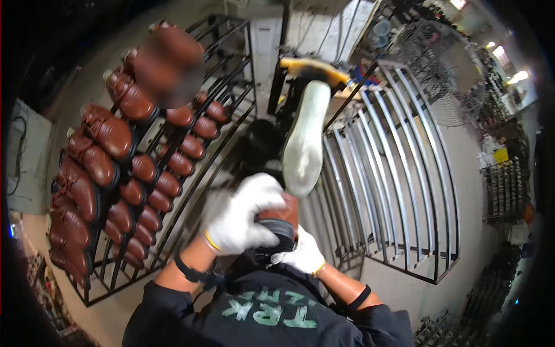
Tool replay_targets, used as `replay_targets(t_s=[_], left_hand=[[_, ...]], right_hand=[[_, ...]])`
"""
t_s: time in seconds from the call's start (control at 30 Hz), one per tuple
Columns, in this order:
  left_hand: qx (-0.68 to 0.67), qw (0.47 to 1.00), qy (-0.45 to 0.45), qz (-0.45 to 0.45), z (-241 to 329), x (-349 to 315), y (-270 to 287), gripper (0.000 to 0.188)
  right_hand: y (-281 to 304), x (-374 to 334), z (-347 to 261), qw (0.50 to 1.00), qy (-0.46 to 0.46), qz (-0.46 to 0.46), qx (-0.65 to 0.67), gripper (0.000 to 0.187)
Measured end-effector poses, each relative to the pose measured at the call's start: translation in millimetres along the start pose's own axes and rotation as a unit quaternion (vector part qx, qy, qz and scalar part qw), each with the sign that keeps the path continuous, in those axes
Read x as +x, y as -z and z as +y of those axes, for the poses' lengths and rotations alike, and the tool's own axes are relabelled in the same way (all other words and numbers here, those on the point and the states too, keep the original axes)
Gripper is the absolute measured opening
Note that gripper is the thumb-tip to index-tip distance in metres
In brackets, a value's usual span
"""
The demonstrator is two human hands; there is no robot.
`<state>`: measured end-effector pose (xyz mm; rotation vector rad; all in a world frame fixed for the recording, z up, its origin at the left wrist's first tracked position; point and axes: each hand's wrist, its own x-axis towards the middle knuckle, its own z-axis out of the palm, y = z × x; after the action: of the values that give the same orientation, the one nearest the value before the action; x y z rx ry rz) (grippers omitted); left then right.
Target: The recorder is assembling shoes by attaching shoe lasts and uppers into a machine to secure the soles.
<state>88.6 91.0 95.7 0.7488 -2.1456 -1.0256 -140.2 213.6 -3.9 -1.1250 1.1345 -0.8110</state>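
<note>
A brown leather shoe with a black sole [292,213] is held close in front of my body. My left hand [240,211], in a white knit glove with a yellow cuff edge and slightly blurred, is curled around the shoe's left side. From below right, my right hand [302,254], gloved the same way, grips the shoe's near end, its fingers partly hidden. Just beyond the shoe, a pale green foot-shaped form [306,139] stands tilted, its narrower end touching or close to the shoe; which one I cannot tell.
On the left, a dark metal rack [211,156] carries several rows of brown shoes [110,136]. To the right stands another rack of bare metal bars [393,168]. A yellow-topped machine part [315,65] lies beyond the form. Wire fan guards [430,55] are at far right.
</note>
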Motion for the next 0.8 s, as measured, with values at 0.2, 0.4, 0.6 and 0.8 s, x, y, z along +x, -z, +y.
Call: replay_targets(t_s=[0.2,0.4,0.6,0.8], left_hand=[[-0.385,0.862,0.313,0.101,-48.8,-87.7,16.0,0.044],[-0.316,0.861,0.286,0.276,1.6,-97.9,16.3,0.041],[-0.009,0.930,0.239,0.278,38.4,-67.4,63.1,0.075],[0.250,0.954,0.057,0.157,56.5,-19.7,107.5,0.045]], right_hand=[[-12.4,55.2,-17.6,0.960,-0.139,-0.196,0.143,0.120],[-74.8,66.4,-32.3,0.988,0.105,-0.049,0.100,0.126],[-69.2,100.5,-58.4,0.982,0.177,-0.073,-0.012,0.097],[8.8,144.2,-147.8,0.963,-0.020,-0.168,0.208,0.058]])
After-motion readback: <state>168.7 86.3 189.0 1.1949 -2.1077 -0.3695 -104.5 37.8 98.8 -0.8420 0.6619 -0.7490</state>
